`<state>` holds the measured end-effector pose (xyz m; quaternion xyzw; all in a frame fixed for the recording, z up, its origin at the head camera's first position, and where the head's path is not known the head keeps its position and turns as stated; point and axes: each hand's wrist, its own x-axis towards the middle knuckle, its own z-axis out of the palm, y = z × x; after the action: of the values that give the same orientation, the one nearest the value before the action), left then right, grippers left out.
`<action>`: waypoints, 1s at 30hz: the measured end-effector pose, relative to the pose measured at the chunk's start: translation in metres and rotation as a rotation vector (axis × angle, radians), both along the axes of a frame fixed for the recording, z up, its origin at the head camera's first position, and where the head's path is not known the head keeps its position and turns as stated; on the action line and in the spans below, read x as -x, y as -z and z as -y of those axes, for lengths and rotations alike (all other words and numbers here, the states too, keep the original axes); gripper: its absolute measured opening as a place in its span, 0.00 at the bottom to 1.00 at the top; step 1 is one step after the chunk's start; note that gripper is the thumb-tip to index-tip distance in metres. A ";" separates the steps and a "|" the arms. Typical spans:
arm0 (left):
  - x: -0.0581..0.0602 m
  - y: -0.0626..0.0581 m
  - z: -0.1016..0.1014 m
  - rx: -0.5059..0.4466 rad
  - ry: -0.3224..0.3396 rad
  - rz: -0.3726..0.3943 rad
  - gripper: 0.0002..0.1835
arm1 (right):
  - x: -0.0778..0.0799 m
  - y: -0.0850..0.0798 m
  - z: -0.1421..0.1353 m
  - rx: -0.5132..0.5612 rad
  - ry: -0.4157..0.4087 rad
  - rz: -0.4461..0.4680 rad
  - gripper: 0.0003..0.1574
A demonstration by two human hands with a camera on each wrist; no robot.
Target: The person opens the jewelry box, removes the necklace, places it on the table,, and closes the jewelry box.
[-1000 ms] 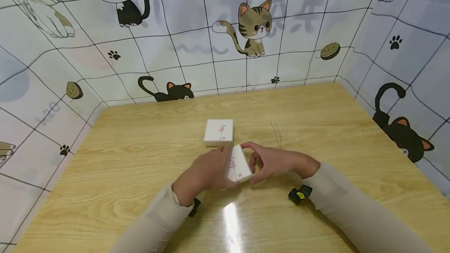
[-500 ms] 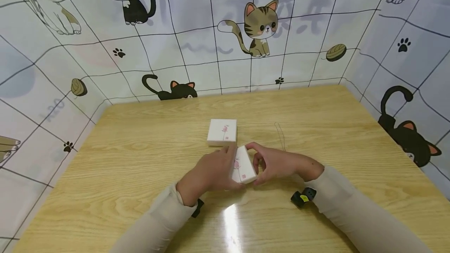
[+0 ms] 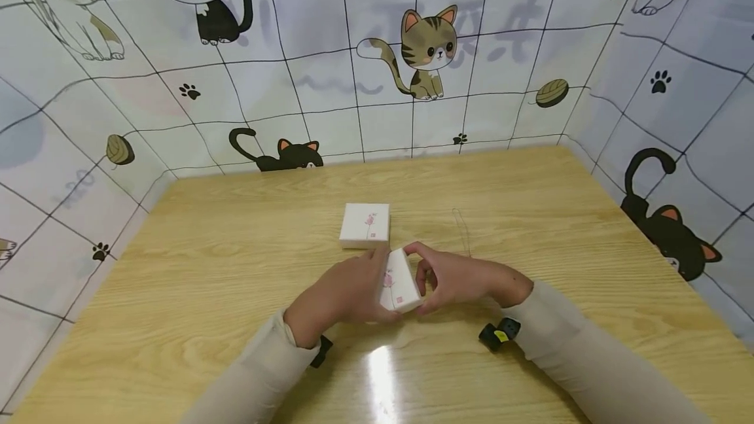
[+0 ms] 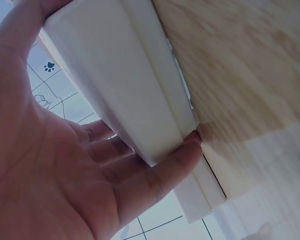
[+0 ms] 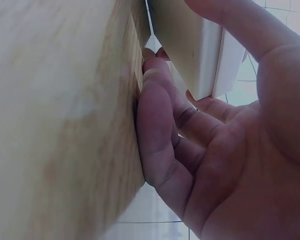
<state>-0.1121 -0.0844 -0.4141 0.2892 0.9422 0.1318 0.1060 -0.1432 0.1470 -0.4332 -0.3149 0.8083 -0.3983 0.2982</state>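
Observation:
Near the middle of the table a small white box (image 3: 402, 290) with a pink flower print sits between my hands. My left hand (image 3: 352, 285) grips its left side, fingers at the far end and thumb at the near end. The right hand (image 3: 456, 277) pinches the right side between index finger and thumb, the other fingers curled beneath. In the left wrist view a seam runs along the side of the box (image 4: 110, 65). On the right wrist side the box (image 5: 190, 50) is tilted up from the tabletop. Just beyond lies a second matching white box (image 3: 360, 224).
A thin looped cord (image 3: 463, 231) lies on the wooden table (image 3: 235, 234), behind the right hand. Cat-print cloth walls (image 3: 330, 84) stand along the back and both sides.
The head view shifts slightly. Both hands keep their hold on the box, with hardly any visible movement.

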 end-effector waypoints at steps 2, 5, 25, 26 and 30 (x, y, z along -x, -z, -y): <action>0.000 0.000 0.003 -0.002 -0.004 -0.001 0.51 | 0.001 0.000 0.003 -0.002 -0.003 0.001 0.59; 0.000 0.000 0.006 -0.018 -0.009 -0.004 0.51 | 0.002 0.000 0.006 0.000 -0.001 0.001 0.58; -0.008 0.001 -0.001 0.119 0.014 -0.242 0.46 | -0.003 0.004 0.003 -0.018 0.019 -0.052 0.57; -0.008 0.000 -0.001 0.120 0.020 -0.240 0.46 | -0.003 0.003 0.003 -0.018 0.019 -0.053 0.57; -0.007 -0.001 0.000 0.112 0.037 -0.224 0.47 | -0.004 0.002 0.004 -0.023 0.023 -0.055 0.57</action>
<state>-0.1052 -0.0841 -0.4127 0.3132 0.9485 0.0440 0.0185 -0.1390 0.1431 -0.4353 -0.3132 0.8242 -0.3836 0.2748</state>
